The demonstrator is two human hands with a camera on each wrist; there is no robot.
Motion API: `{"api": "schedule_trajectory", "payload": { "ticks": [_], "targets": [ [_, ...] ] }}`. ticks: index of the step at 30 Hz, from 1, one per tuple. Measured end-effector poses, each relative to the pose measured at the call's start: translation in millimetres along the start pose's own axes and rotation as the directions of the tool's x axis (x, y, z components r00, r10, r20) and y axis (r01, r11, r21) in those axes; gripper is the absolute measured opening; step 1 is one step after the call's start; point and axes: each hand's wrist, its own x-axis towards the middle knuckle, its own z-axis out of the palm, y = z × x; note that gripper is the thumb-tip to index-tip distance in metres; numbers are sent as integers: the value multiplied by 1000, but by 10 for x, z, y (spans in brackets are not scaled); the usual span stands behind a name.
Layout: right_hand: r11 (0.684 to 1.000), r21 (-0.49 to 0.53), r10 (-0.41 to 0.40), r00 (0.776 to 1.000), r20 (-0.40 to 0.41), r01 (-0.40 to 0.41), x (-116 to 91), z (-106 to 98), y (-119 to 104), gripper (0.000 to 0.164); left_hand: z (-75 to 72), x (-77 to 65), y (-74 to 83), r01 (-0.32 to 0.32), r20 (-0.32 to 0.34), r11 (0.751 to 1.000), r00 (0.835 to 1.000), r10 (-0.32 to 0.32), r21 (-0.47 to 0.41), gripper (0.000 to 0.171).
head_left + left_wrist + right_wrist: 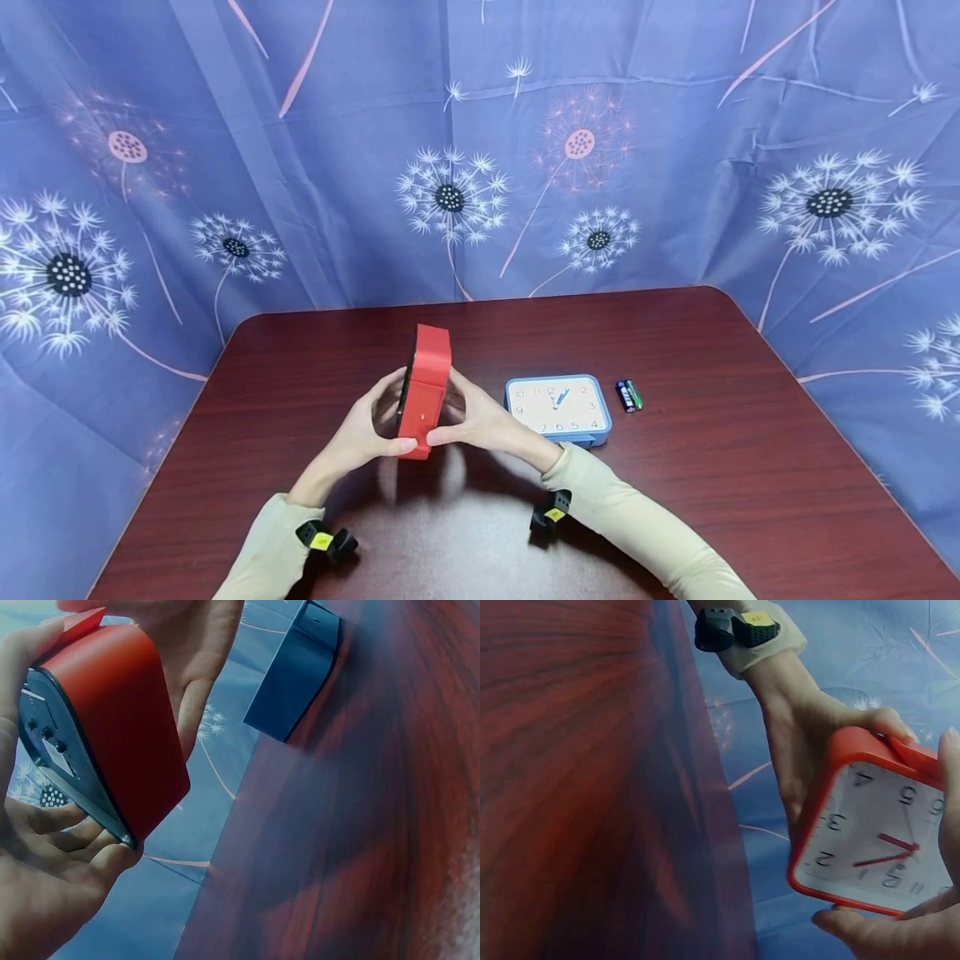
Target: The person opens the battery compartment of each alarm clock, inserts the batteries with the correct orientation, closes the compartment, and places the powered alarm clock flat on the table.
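Observation:
A red alarm clock is held up over the table between both hands, turned edge-on in the head view. My left hand grips it from the left, on the side of the dark back with small knobs. From the right, my right hand grips it on the side of the white dial. Both thumbs press on its red edge, close to each other. Just right of my right hand, a blue alarm clock lies with its dial up.
Two small batteries, one dark blue and one green, lie right of the blue clock. The dark red wooden table ends at a blue curtain with a dandelion print. Each wrist carries a small black camera.

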Motion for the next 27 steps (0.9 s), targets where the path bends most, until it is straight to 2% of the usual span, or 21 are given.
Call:
{"api": "schedule_trajectory", "payload": {
  "ticks": [4,11,15,20,27],
  "targets": [
    [1000,22,-17,1000,12,17,2,-58,-6,100,-32,-17,-7,-5,15,1000,1000,5,14,94],
    [1000,-4,10,995,-98,-11,-5,-178,-66,123,-117,-41,14,32,7,995,999,-33,99,94],
    [999,-41,-9,990,-141,3,-4,-226,-125,117,-139,-36,20,45,12,992,999,-47,117,95],
    [988,-151,-55,982,-179,28,-11,-240,-162,105,-156,-29,-7,34,27,988,999,-39,148,96],
    [973,-223,-91,983,-158,54,-17,-251,-182,103,-184,-25,-12,35,37,969,998,-46,243,101]
  ]
}}
